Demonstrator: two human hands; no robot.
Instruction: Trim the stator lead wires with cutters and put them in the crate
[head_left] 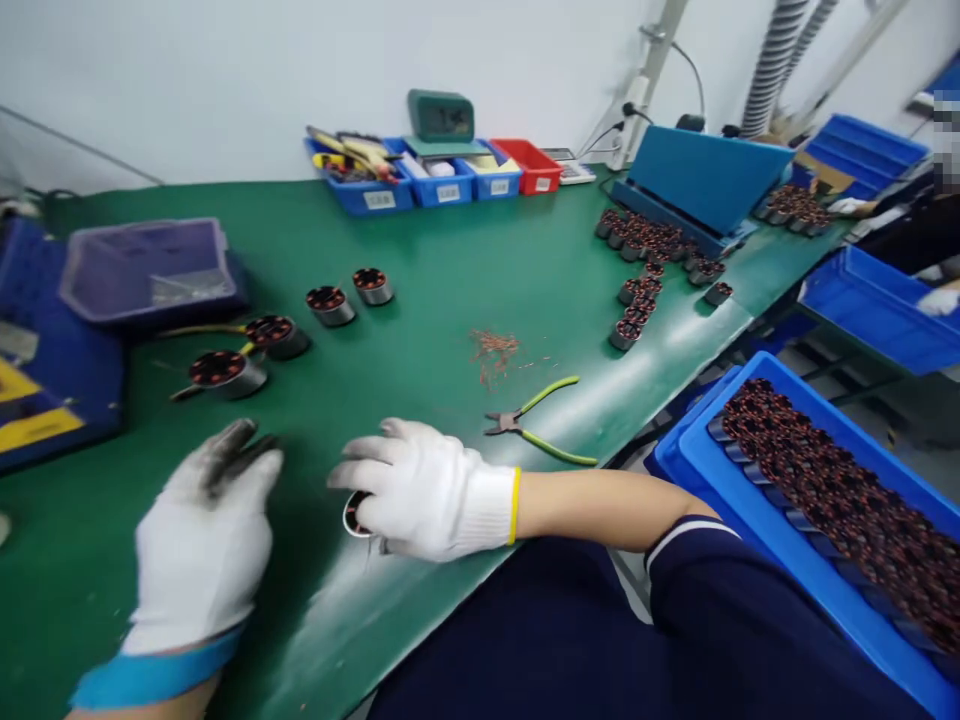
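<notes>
My right hand (416, 490), in a white glove with a yellow-edged cuff, is closed over a motor stator (351, 516) at the table's near side. Only the stator's left rim and some dark inside show; my fingers cover the rest. Thin wire ends hang below it. My left hand (206, 540), gloved with blackened fingertips and a blue wristband, hovers at the left with fingers stretched forward and nothing visible in them. Beyond it lie two stators with copper windings (229, 374) (277, 337), and two more (330, 306) (373, 286) stand farther back.
Green-handled cutting pliers (510, 422) lie right of my right hand, near copper wire scraps (495, 350). A purple bin (150, 270) is at left. Blue tool bins (375, 197) and a red bin (536, 170) line the wall. A blue crate (757, 470) full of stators is at right.
</notes>
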